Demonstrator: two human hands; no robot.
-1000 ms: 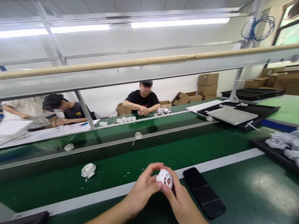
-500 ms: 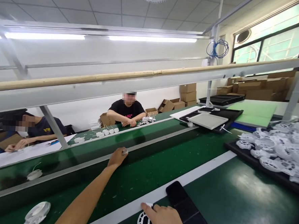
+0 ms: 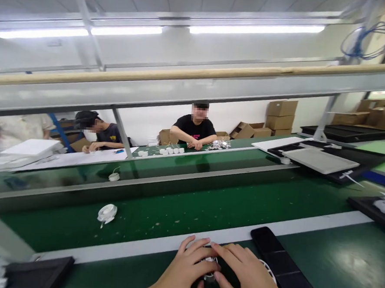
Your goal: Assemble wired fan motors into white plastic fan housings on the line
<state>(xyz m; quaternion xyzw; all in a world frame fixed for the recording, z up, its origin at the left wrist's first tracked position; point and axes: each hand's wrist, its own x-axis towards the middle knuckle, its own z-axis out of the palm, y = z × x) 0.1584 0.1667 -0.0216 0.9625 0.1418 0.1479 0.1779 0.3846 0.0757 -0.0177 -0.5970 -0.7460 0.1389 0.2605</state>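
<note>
Low in the centre, my left hand (image 3: 188, 267) curls its fingers around a small round white part (image 3: 210, 266). My right hand (image 3: 240, 268) meets it from the other side, thumb and fingertips closed on the same part. Fingers cover most of the part, so its exact kind is hidden. A curved white slotted rim (image 3: 268, 270) shows beside the back of my right hand; whether it is held or lies on the bench cannot be told. Just right of it lies a black phone (image 3: 283, 264).
A round white piece (image 3: 107, 213) lies on the green belt (image 3: 175, 217), another (image 3: 114, 176) on the ledge beyond. Black trays (image 3: 37, 273) with white parts stand at both sides. Across the line, a person in black (image 3: 193, 129) leans on the bench; another works further left.
My left hand has drawn back from the far ledge with a small white part and joined my right hand. The view has swung left.
</note>
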